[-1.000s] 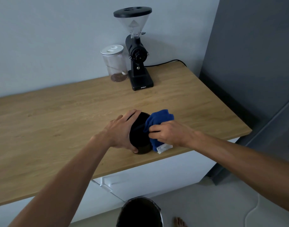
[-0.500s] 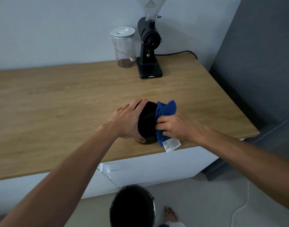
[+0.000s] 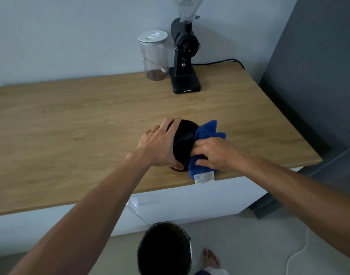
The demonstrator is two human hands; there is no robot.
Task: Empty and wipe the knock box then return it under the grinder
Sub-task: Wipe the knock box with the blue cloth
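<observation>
From my head camera, looking down: my left hand [image 3: 160, 146] is wrapped around the outside of the black knock box [image 3: 183, 144], fingers over its top edge and thumb low on the wall. I have it tipped on its side near the front edge of the wooden counter [image 3: 71, 132], its mouth turned toward my right, so the cloth can reach inside and the box cannot roll. My right hand [image 3: 213, 153] is closed on the blue cloth [image 3: 206, 132], bunched up and pressed against the box's opening; its white label hangs over the counter's edge. I judge this to be the wiping step, with the emptying probably done. The bin [image 3: 164, 249] stands on the floor right below, handy for grounds. The grinder [image 3: 185, 56] waits at the back by the wall, well apart from the box, beside a lidded jar [image 3: 153, 54]; the spot at its base is free for the return.
</observation>
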